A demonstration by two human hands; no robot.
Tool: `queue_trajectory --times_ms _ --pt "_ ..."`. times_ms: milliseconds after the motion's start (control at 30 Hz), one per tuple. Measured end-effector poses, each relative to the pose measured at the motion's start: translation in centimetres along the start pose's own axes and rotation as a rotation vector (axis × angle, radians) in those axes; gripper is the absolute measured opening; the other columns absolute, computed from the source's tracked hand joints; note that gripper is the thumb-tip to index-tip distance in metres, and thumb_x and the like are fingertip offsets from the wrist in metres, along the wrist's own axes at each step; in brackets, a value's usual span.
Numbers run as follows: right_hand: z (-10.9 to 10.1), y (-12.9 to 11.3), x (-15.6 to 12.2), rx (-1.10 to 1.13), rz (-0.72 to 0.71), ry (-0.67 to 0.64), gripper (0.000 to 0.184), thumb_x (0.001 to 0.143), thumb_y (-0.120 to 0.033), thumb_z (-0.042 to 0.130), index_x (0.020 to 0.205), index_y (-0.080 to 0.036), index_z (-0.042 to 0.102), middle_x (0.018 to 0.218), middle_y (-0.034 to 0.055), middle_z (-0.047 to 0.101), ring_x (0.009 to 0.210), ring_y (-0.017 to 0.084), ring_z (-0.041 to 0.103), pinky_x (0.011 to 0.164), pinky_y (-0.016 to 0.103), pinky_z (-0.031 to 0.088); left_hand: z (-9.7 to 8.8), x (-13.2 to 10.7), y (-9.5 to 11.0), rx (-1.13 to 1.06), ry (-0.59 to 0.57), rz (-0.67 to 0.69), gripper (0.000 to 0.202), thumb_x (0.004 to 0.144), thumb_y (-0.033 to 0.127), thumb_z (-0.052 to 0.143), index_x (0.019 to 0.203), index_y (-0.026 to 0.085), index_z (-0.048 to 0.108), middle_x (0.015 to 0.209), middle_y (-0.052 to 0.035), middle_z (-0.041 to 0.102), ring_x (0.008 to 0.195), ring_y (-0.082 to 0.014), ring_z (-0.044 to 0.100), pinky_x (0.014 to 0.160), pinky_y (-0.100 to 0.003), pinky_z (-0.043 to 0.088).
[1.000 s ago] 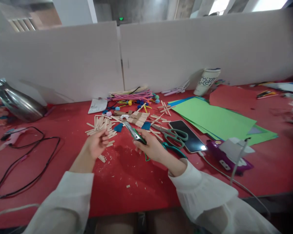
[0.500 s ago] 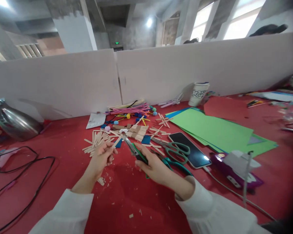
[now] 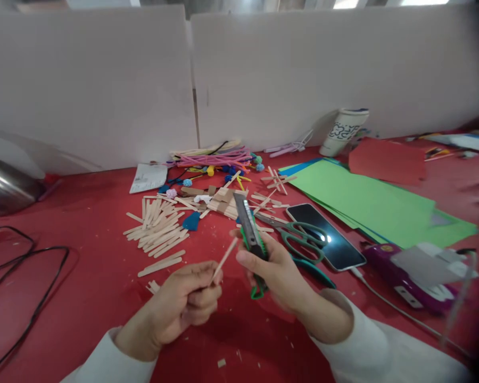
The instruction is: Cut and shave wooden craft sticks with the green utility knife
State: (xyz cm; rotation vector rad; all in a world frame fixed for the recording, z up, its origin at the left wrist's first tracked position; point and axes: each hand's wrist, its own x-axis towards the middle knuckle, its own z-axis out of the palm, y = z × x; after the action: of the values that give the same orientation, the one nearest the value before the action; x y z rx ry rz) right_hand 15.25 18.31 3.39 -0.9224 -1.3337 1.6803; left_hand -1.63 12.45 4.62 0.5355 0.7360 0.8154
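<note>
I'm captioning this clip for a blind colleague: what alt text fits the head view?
The left hand pinches a thin wooden stick while the right hand holds a green utility knife, tip up, above a red table. Loose craft sticks, scissors, a phone and green paper lie behind them.

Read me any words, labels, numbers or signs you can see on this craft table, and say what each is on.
No text can be read here.
White paper cup with dark swirl pattern: pattern only, no legible words.
White printed packet: print too blurred.
Green utility knife in the right hand: no legible marking.
Thin wooden stick in the left hand: bare.
</note>
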Motion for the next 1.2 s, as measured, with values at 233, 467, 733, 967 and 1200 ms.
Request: queue_trajectory --times_ms 233,467,733,967,1200 --pt "-0.2 0.3 0.2 0.102 0.054 -0.122 0.032 0.063 -0.037 0.076 0.079 -0.017 0.057 0.046 -0.0089 0.05 0.036 0.004 0.04 0.035 0.016 0.031 -0.1 0.2 -0.5 0.101 -0.026 -0.107 0.034 0.075 0.042 0.063 0.065 0.019 0.04 0.041 0.0117 0.02 0.034 -0.002 0.008 0.033 -0.016 0.004" --pt "0.5 0.0 -0.2 0.042 0.047 -0.175 0.027 0.068 -0.037 0.071 0.06 -0.017 0.054 0.042 -0.0086 0.046 0.035 0.003 0.038 0.034 0.014 0.031 0.1 1.0 -1.6 0.26 0.092 -0.006 0.043 0.075 0.06 0.053 0.067 0.019 0.043 0.042 0.01 0.029 0.035 -0.003 0.016 0.034 -0.017 0.012" --pt "-0.3 0.1 0.4 0.2 0.076 0.103 0.033 0.069 -0.042 0.068 0.062 -0.018 0.047 0.045 -0.0085 0.048 0.034 0.004 0.04 0.032 0.016 0.035 0.4 1.2 -1.8 0.786 0.373 0.237 0.035 0.084 0.053 0.044 0.079 0.019 0.049 0.043 0.0084 0.039 0.038 -0.0061 0.029 0.041 -0.019 0.025" --pt "-1.4 -0.7 0.2 -0.148 -0.116 0.087 0.029 0.079 -0.039 0.06 0.096 -0.019 0.048 0.053 -0.009 0.047 0.04 0.006 0.044 0.04 0.019 0.039 0.1 1.3 -2.0 0.869 0.5 0.249 0.027 0.083 0.047 0.045 0.074 0.022 0.047 0.044 0.0039 0.054 0.036 -0.0095 0.038 0.041 -0.021 0.028" --pt "-4.1 -2.8 -0.8 -0.757 -0.297 -0.124 0.048 0.082 -0.021 0.054 0.128 -0.023 0.044 0.105 0.0062 0.064 0.081 0.018 0.065 0.071 0.03 0.052 -0.6 0.8 -1.1 1.294 0.658 0.207 0.031 0.078 0.041 0.051 0.055 0.021 0.045 0.048 0.0018 0.05 0.045 -0.0131 0.043 0.046 -0.023 0.023"
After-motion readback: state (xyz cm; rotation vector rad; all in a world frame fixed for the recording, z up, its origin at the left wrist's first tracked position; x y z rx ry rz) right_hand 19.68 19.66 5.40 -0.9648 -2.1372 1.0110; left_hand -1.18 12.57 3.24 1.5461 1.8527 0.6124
